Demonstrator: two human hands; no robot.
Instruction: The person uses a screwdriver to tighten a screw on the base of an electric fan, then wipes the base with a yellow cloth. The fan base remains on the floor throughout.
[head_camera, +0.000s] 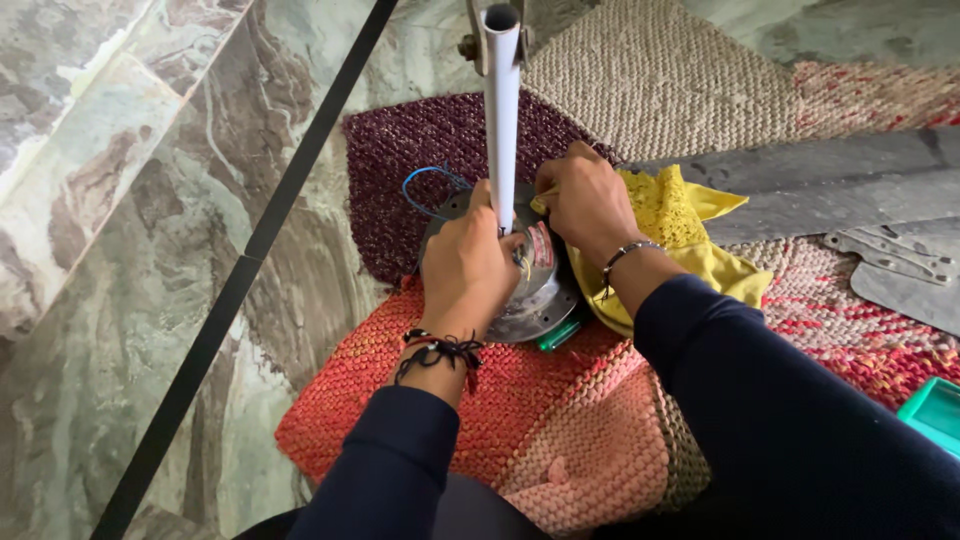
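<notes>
1. Head view, looking down: round metal motor housing of a ceiling fan lies on woven mats on a marble floor, with its white down-rod standing up from the centre.
2. Left hand lies over the near side of the housing, fingers curled down on it at the foot of the rod.
3. Right hand is closed at the far side of the housing; whether it pinches a small tool or a wire, cannot tell.
4. Blue wire loops out on the left. Yellow cloth lies beside the housing, grey fan blades further right.
5. Handling, as judged: housing heavy, rigid, smooth-faced, likely slippery. Best grasped by its rim or the rod base, never by the thin wires.
</notes>
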